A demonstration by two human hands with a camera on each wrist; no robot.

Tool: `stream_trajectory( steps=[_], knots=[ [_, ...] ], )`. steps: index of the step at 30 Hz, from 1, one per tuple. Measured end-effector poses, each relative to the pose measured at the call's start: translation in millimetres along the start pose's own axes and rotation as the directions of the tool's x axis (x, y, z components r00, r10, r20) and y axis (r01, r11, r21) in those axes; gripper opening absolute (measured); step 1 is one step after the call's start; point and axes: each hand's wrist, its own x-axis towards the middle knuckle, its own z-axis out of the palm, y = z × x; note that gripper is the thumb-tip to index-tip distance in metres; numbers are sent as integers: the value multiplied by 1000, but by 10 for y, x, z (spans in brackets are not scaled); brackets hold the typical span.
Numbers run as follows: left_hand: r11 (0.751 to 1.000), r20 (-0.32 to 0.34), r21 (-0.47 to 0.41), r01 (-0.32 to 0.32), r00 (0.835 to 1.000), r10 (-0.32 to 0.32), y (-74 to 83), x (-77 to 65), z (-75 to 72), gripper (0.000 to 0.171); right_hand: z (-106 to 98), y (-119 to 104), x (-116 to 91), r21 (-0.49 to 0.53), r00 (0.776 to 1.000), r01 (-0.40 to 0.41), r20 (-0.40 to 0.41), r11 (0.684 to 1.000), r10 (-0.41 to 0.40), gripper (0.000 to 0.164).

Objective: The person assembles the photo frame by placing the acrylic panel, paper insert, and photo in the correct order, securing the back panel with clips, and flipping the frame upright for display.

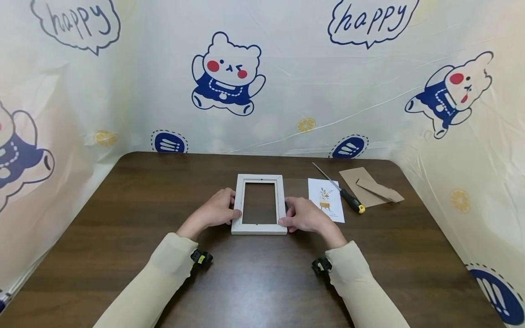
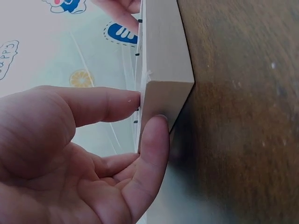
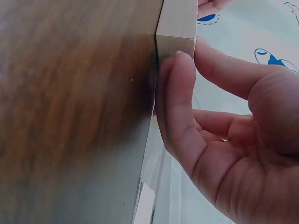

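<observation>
A white wooden picture frame [image 1: 259, 229] lies on the dark table, and bare tabletop shows through its opening. My left hand [image 1: 215, 209] holds its left side, thumb on the upper face and fingers along the outer edge. On the opposite side my right hand [image 1: 305, 215] grips it the same way. In the left wrist view the thumb and a bent finger of the left hand [image 2: 51, 154] pinch the frame's edge [image 2: 168, 42], where small black tabs stick out. The right wrist view has the right hand [image 3: 233, 140] against the frame corner [image 3: 175, 44].
Right of the frame lies a white card [image 1: 317, 187] with a plant drawing. A screwdriver [image 1: 348, 199] with a black and yellow handle rests partly over it. Farther right is a brown backing board [image 1: 354, 175] with a stand flap [image 1: 381, 189]. A printed curtain [image 1: 287, 91] surrounds the table.
</observation>
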Motion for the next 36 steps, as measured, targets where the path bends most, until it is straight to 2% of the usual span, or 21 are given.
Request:
stream_trajectory(
  steps=[5, 10, 14, 20, 24, 29, 36],
  knots=[
    [1000, -3, -13, 3, 1000, -3, 1, -2, -3, 60, -12, 7, -9, -41, 1000, 25, 4, 999, -25, 78],
    [999, -3, -50, 13, 1000, -13, 13, -18, -4, 58, -77, 27, -11, -37, 998, 58, -2, 998, -59, 72],
    [998, -4, -61, 20, 1000, -20, 40, -32, -9, 56, -165, 46, -22, -54, 995, 75, -68, 996, -79, 65],
    [998, -1, -65, 20, 1000, -20, 54, -37, -11, 55, -218, 73, -19, -164, 979, 76, -177, 983, -105, 62],
    [998, -8, -57, 29, 1000, -30, 38, -38, -16, 53, -201, 58, 27, -250, 973, 33, -212, 968, -88, 65],
    [998, -7, -51, 48, 999, -48, 12, -52, -35, 54, -169, -12, 133, -333, 975, -9, -214, 943, -67, 70],
    [998, -7, -48, 45, 999, -45, 21, -83, -59, 54, -49, -114, 263, -396, 975, -100, -222, 913, 10, 72]
  ],
)
